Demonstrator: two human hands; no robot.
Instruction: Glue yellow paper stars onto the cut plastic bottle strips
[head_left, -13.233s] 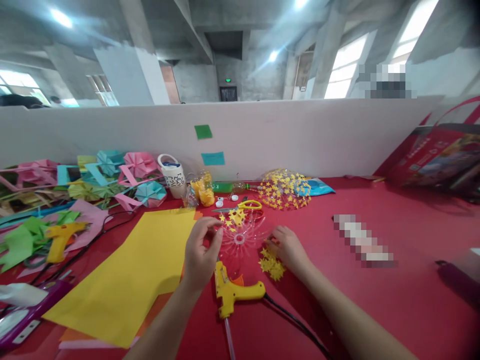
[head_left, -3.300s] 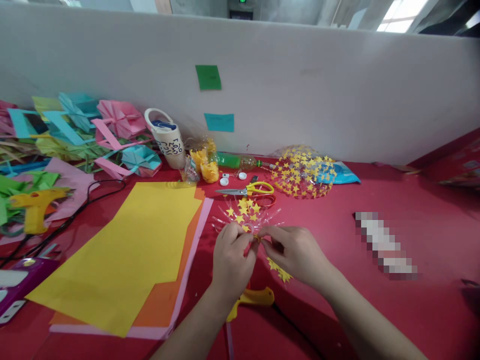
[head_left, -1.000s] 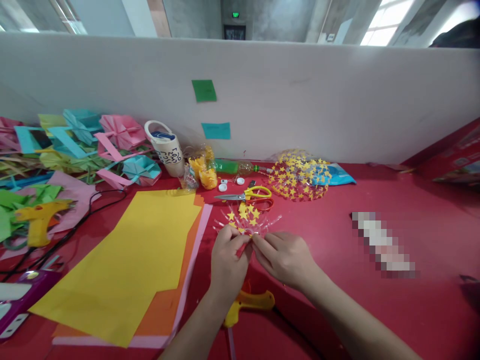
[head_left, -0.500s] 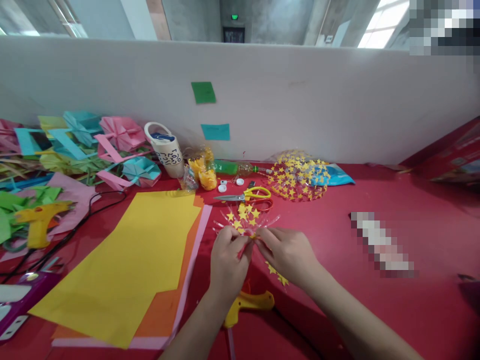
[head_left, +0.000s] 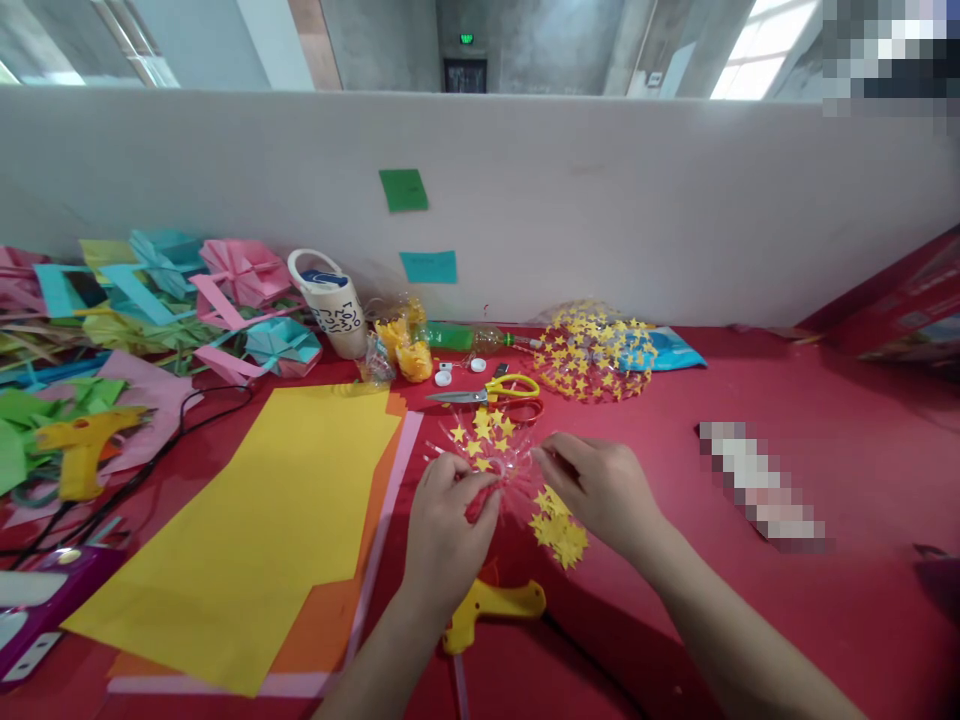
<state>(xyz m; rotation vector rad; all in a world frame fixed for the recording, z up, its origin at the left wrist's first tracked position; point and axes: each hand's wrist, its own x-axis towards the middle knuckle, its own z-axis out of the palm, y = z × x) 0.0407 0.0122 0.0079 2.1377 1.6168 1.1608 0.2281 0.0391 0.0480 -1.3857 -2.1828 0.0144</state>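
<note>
My left hand [head_left: 450,520] is closed in a pinch at the near edge of a clear plastic piece cut into thin radiating strips [head_left: 517,470], some tipped with yellow stars. My right hand [head_left: 604,485] hovers apart from it on the right, fingertips pressed together; whether anything sits between them is too small to tell. Below that hand lies a small pile of yellow paper stars [head_left: 559,530]. A yellow glue gun [head_left: 502,603] rests just in front of my left hand. Beyond the strips are scissors [head_left: 480,396] with yellow and red handles.
Yellow sheets [head_left: 247,520] over orange and pink ones lie left. Behind stand a white cup [head_left: 334,315], a green bottle [head_left: 457,337] and a finished-looking star spray [head_left: 592,350]. Paper flowers [head_left: 247,270] and another glue gun [head_left: 86,450] are far left. A white partition [head_left: 600,220] closes the back.
My right hand has moved up and to the right, away from my left hand and the strips. More of the star pile now shows. My left hand has shifted slightly left.
</note>
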